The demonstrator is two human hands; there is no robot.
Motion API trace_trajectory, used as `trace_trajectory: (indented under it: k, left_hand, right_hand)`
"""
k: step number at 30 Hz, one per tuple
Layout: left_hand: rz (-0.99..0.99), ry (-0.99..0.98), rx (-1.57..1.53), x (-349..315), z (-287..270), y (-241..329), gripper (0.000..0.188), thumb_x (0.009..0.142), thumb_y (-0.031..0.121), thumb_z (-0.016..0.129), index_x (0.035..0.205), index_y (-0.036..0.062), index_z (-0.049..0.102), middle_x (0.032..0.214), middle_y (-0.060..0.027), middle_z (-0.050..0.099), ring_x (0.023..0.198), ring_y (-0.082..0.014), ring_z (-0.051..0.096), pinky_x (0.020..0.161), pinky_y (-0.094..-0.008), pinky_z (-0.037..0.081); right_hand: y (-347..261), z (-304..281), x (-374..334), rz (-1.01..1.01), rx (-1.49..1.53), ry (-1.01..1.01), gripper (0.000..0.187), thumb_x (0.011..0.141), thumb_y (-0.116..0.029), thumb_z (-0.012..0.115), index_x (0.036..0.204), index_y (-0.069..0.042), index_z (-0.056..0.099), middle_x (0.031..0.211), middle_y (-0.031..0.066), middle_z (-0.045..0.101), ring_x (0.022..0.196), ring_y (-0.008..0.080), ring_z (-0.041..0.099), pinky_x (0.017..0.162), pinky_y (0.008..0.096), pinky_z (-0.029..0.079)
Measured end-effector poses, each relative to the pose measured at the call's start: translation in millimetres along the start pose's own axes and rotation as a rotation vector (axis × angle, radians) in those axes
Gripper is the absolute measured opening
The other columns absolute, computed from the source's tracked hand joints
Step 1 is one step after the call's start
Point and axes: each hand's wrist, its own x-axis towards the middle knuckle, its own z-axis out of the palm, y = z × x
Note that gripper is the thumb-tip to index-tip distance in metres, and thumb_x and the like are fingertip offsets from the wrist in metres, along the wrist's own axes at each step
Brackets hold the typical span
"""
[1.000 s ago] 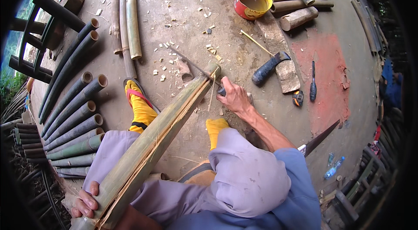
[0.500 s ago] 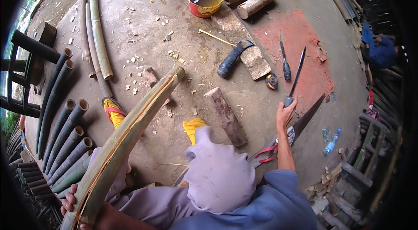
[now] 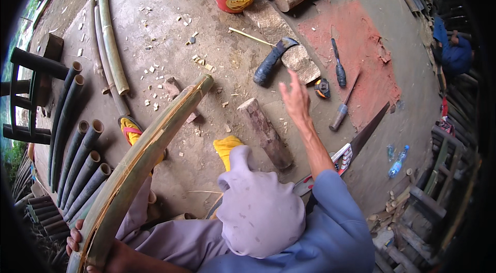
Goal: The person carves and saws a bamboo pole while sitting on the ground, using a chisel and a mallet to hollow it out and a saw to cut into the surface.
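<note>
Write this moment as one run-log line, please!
left grip: holding split bamboo | right grip: open, empty, near hooked blade | slim blade: on ground | bucket: upright

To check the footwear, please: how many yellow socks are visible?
2: left sock, partly behind the bamboo pole; right sock, partly behind the trouser leg. Others may be hidden.

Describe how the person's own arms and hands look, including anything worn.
The right hand and left hand are ungloved. A loose, plain blue fabric sleeve leaves the right forearm bare; no watch or band shows there. The left forearm is partly hidden; its visible part is bare.
</note>
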Motion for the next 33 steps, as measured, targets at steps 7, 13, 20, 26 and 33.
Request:
trace_trajectory:
  k: [7,13,20,26,33]
  left_hand:
    - [-0.057,-0.007,-0.059,-4,24,-1,0.058,0.062,0.032,0.056,0.108,-0.0033,0.044,0.102,-0.0164,0.049,0.107,-0.0328,0.047,0.109,-0.0497,0.024]
    - [-0.015,0.019,0.04,1,13,1,0.059,0.065,0.032,0.054,0.109,-0.0056,0.044,0.104,-0.0196,0.05,0.109,-0.0373,0.046,0.108,-0.0505,0.025]
    - [-0.046,0.027,0.035,1,16,-4,0.059,0.066,0.032,0.053,0.109,-0.0068,0.044,0.104,-0.0225,0.05,0.112,-0.0403,0.045,0.107,-0.053,0.026]
    - [-0.017,-0.134,-0.002,2,23,6,0.057,0.069,0.033,0.057,0.111,-0.003,0.045,0.102,-0.0163,0.048,0.104,-0.0312,0.046,0.104,-0.0513,0.027]
    - [-0.113,-0.164,-0.064,42,12,32,0.062,0.069,0.034,0.057,0.113,-0.0054,0.037,0.103,-0.0146,0.039,0.107,-0.0274,0.039,0.107,-0.0478,0.02]
  right_hand:
    - [-32,66,44,0.06,-0.018,-0.086,0.034,0.09,-0.028,0.056,0.121,-0.017,0.051,0.099,0.0269,0.051,0.079,0.039,0.061,0.062,0.0468,0.05]
    - [-1,6,-19,-0.124,0.18,0.377,0.029,0.081,-0.004,0.055,0.108,-0.011,0.06,0.099,0.0193,0.05,0.086,0.0306,0.052,0.071,0.0415,0.046]
    - [217,-99,-30,0.341,-0.298,0.434,0.028,0.087,-0.019,0.048,0.114,-0.015,0.054,0.093,0.0274,0.054,0.094,0.0426,0.051,0.081,0.0518,0.042]
    - [186,-89,-21,0.443,-0.652,0.346,0.06,0.083,-0.013,0.059,0.137,-0.021,0.036,0.121,0.0288,0.048,0.114,0.0389,0.049,0.09,0.0543,0.038]
    - [47,-17,69,-0.04,-0.463,-0.045,0.1,0.066,-0.043,0.079,0.146,-0.027,0.02,0.142,0.028,0.028,0.125,0.048,0.035,0.102,0.0571,0.029]
